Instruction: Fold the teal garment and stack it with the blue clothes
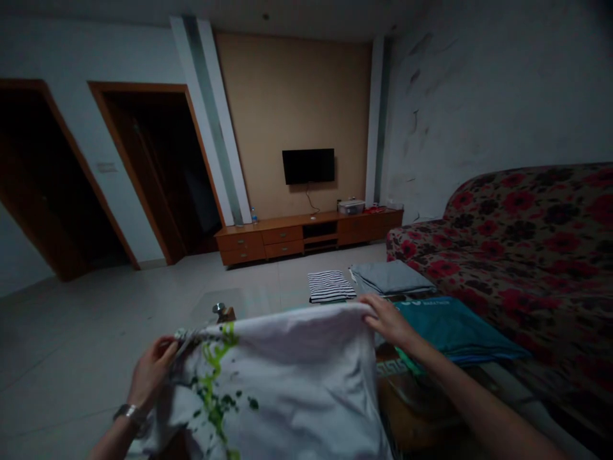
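A white garment with a green splatter print [297,370], probably a T-shirt, hangs stretched between my two hands. At its upper left corner my left hand [152,370] pinches the bunched fabric; a metal band circles that wrist. The fingers of my right hand [390,319] close on the upper right corner. Just beyond that hand lie a folded black-and-white striped cloth [331,285] and a folded grey cloth [393,277]. To its right rests a stack of folded teal cloth [450,326]. The lower part of the white garment runs out of view.
Under the cloths is a glass-topped table, with a round metal fitting [219,309] near its left corner. A floral sofa [517,255] lines the right side. Across the tiled floor stand a low wooden cabinet [282,236] and a wall television [309,166]. Two doorways open at left.
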`<state>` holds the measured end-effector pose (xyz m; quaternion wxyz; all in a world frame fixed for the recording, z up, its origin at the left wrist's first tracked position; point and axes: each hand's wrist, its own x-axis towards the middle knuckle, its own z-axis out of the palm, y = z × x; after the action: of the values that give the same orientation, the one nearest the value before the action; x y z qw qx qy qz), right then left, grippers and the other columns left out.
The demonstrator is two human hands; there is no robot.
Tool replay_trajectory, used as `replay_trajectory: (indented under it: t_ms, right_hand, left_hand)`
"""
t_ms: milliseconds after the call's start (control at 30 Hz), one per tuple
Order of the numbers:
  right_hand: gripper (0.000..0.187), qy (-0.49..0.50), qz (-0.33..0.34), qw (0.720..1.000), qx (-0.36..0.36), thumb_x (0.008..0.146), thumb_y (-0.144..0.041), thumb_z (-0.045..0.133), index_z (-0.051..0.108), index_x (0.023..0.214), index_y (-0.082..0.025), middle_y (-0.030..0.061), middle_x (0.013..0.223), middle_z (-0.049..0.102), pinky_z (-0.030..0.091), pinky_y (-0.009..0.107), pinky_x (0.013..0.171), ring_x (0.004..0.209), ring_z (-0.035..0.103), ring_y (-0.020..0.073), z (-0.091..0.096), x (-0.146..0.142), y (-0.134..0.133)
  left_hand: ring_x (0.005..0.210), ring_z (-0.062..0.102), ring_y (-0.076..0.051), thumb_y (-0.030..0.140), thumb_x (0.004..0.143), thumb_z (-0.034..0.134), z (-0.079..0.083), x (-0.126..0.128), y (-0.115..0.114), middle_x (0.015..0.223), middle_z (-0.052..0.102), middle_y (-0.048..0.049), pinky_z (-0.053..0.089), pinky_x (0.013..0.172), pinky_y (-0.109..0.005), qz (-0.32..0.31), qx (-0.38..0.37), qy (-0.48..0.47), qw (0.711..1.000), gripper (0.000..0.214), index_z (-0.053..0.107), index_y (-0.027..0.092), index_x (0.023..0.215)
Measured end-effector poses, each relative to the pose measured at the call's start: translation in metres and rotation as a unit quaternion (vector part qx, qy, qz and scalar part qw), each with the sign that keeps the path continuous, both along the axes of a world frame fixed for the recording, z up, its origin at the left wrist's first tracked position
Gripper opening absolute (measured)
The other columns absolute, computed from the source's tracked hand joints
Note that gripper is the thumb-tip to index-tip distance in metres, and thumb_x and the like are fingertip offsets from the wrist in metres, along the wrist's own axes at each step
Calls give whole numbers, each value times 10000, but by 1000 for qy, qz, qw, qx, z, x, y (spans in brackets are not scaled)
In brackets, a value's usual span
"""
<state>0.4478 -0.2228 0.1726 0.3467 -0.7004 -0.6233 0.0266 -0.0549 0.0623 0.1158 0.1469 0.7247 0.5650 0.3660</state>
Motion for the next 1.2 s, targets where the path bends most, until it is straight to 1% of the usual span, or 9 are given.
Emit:
replay_trajectory:
  t_ms: [100, 233, 400, 500, 567, 733, 967, 1100, 1200]
  right_hand:
    - [578, -78, -93, 992, 29, 716, -142, 562, 469, 1284, -197, 124, 1325, 464, 369, 384, 983, 1225, 430, 262, -12, -9, 42]
    - [508, -71, -99, 989, -84, 775, -175, 565, 500, 1279, -178, 142, 1271, 504, 371, 351, 964, 1182, 464, 253, -76, -33, 38]
    - [378, -22, -128, 966, -225, 790, -265, 588, 605, 1152, -157, 135, 1112, 586, 370, 339, 916, 1086, 516, 268, -163, -49, -11]
    - [347, 3, -173, 962, -212, 805, -285, 572, 614, 1129, -168, 128, 1109, 600, 372, 343, 901, 1097, 515, 274, -190, -53, -26]
    - [361, 44, -180, 963, -197, 803, -245, 559, 598, 1155, -178, 99, 1039, 639, 384, 331, 881, 1050, 547, 251, -198, -53, -27]
    - [278, 153, -176, 961, -147, 752, -200, 546, 676, 995, -167, 61, 903, 687, 432, 299, 829, 875, 613, 203, -205, -36, -33]
    - [401, 211, -245, 945, -49, 756, -436, 474, 705, 920, -152, 122, 986, 674, 469, 349, 818, 899, 621, 245, -237, 4, -121]
    - [468, 228, -247, 940, -64, 713, -524, 490, 701, 928, -166, 123, 979, 670, 467, 391, 844, 905, 614, 266, -259, 8, -165]
    - [464, 280, -271, 918, -68, 657, -566, 546, 689, 859, -175, 122, 974, 675, 444, 424, 911, 950, 600, 288, -266, 6, -180]
  left_hand:
    - [1206, 503, -300, 557, 773, 423, 3, 18, 7, 1347, 494, -167, 443, 962, -410, -2, 45, 40, 998, 714, 399, 119, 1337]
    - [1313, 381, -338, 471, 801, 437, -47, 33, -18, 1425, 418, -171, 336, 1044, -513, -5, 38, 202, 979, 620, 470, 145, 1327]
    - [1364, 312, -311, 437, 823, 507, -107, 26, -88, 1489, 359, -90, 323, 1057, -478, -223, 23, 300, 927, 537, 500, 282, 1338]
    - [1348, 326, -316, 359, 727, 646, -125, 30, -131, 1450, 424, -55, 302, 1059, -465, -353, 12, 334, 874, 657, 462, 369, 1358]
    - [1251, 436, -296, 252, 690, 655, -129, 36, -152, 1314, 558, -47, 304, 1041, -453, -363, 2, 346, 865, 608, 546, 394, 1272]
    - [909, 566, -241, 197, 777, 493, -114, 24, -168, 851, 662, -49, 358, 925, -427, -253, 12, 322, 912, 244, 713, 302, 797]
    - [957, 565, -289, 302, 704, 500, -119, -56, -211, 967, 623, -71, 446, 877, -437, -31, 7, 65, 997, 209, 672, 289, 822]
    - [1114, 537, -295, 405, 678, 579, -156, -58, -252, 1149, 589, -88, 462, 947, -427, 45, -162, -84, 982, 228, 665, 224, 786]
    - [1141, 549, -288, 452, 691, 599, -178, -46, -267, 1208, 574, -124, 490, 929, -406, 95, -257, -253, 928, 322, 615, 171, 847]
